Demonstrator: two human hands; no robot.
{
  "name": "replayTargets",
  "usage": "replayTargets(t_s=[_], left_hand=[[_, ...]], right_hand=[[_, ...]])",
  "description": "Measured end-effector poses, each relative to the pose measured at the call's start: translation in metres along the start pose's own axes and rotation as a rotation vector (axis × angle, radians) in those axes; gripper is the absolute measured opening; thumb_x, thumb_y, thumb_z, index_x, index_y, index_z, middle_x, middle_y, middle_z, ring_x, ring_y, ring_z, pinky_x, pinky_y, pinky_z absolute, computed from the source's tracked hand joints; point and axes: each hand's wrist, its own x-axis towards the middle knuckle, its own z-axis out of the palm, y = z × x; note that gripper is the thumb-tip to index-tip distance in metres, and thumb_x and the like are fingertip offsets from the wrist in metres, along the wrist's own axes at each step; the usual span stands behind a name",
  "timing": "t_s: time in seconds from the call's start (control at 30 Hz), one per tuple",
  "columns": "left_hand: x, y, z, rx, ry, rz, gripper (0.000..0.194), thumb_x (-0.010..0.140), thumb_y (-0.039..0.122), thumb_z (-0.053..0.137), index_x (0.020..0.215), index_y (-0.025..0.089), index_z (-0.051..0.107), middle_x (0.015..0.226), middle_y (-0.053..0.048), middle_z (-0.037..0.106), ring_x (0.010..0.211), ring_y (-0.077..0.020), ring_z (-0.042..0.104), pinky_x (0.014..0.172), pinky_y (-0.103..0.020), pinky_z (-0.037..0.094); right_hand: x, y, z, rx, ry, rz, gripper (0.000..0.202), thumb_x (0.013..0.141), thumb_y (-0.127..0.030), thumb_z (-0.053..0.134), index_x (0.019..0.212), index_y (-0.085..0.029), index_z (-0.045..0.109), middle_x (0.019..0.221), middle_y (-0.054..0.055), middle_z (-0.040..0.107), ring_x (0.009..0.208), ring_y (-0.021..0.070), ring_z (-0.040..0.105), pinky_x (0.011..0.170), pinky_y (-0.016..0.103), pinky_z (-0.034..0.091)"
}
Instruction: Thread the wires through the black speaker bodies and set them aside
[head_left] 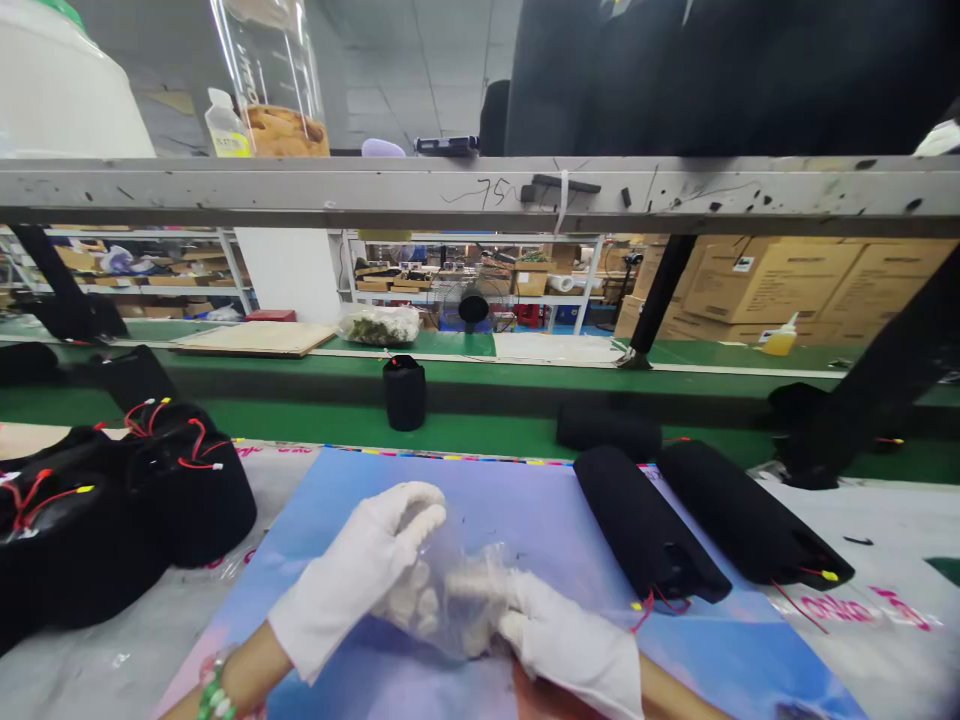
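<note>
A clear, crinkled plastic bag [454, 570] is held between my two white-gloved hands, above a blue and pink printed sheet. My left hand [367, 560] has its thumb and forefinger curled at the bag's upper left, while its other fingers show through the film. On the other side, my right hand [551, 630] is closed on the bag, with its fingertips partly behind or inside the plastic. Whether anything lies in the bag, I cannot make out. To the right rest two black fabric-covered pieces [645, 520] with red wires and yellow connectors.
Several black cylindrical pieces [187, 490] with red wires stand at the left. One black cylinder [405, 393] stands on the green conveyor belt [487, 405]. A shelf beam [375, 190] crosses overhead, with dark posts [847, 380] on both sides. Cardboard boxes [772, 280] are stacked behind.
</note>
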Motion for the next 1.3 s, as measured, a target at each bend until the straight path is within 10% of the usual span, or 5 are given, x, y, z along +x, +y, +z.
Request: replayTargets(t_s=[0.2, 0.4, 0.63, 0.83, 1.3], left_hand=[[-0.008, -0.019, -0.025, 0.081, -0.041, -0.085, 0.042, 0.096, 0.048, 0.042, 0.118, 0.018, 0.061, 0.129, -0.01, 0.063, 0.122, -0.0242, 0.056, 0.108, -0.049, 0.036], [-0.017, -0.061, -0.006, 0.165, -0.187, -0.154, 0.029, 0.088, 0.044, 0.052, 0.106, 0.022, 0.06, 0.084, -0.001, 0.071, 0.081, -0.021, 0.064, 0.079, -0.036, 0.047], [-0.019, -0.066, 0.0, 0.157, -0.215, -0.138, 0.024, 0.091, 0.043, 0.046, 0.102, 0.024, 0.056, 0.09, 0.001, 0.069, 0.085, -0.0199, 0.061, 0.081, -0.033, 0.042], [-0.021, -0.065, 0.001, 0.137, -0.228, -0.139, 0.029, 0.092, 0.044, 0.045, 0.109, 0.023, 0.055, 0.096, -0.001, 0.069, 0.09, -0.0226, 0.062, 0.083, -0.034, 0.041], [-0.028, -0.056, -0.003, 0.006, -0.238, -0.127, 0.026, 0.094, 0.043, 0.042, 0.102, 0.023, 0.056, 0.089, 0.002, 0.066, 0.086, -0.0185, 0.061, 0.08, -0.028, 0.043]], right_hand=[[-0.006, -0.003, -0.005, 0.049, -0.052, -0.003, 0.05, 0.077, -0.034, 0.06, 0.124, -0.021, 0.064, 0.122, 0.011, 0.067, 0.085, 0.0191, 0.067, 0.045, 0.018, 0.044], [-0.005, -0.005, -0.015, 0.109, -0.051, 0.086, 0.052, 0.068, -0.031, 0.065, 0.118, -0.016, 0.068, 0.108, 0.014, 0.073, 0.076, 0.019, 0.07, 0.059, 0.027, 0.055], [-0.005, -0.006, -0.012, -0.121, 0.256, 0.07, 0.036, 0.079, -0.03, 0.055, 0.108, -0.013, 0.068, 0.084, 0.007, 0.073, 0.043, 0.0048, 0.049, 0.044, 0.017, 0.038], [0.007, -0.016, 0.0, -0.236, 0.231, 0.136, 0.03, 0.086, -0.03, 0.051, 0.104, -0.015, 0.07, 0.076, 0.002, 0.071, 0.032, 0.0036, 0.04, 0.031, 0.017, 0.026], [0.019, -0.03, 0.01, -0.592, 0.071, 0.007, 0.028, 0.085, -0.015, 0.056, 0.104, -0.025, 0.074, 0.106, 0.004, 0.069, 0.094, 0.0185, 0.063, 0.084, 0.029, 0.049]])
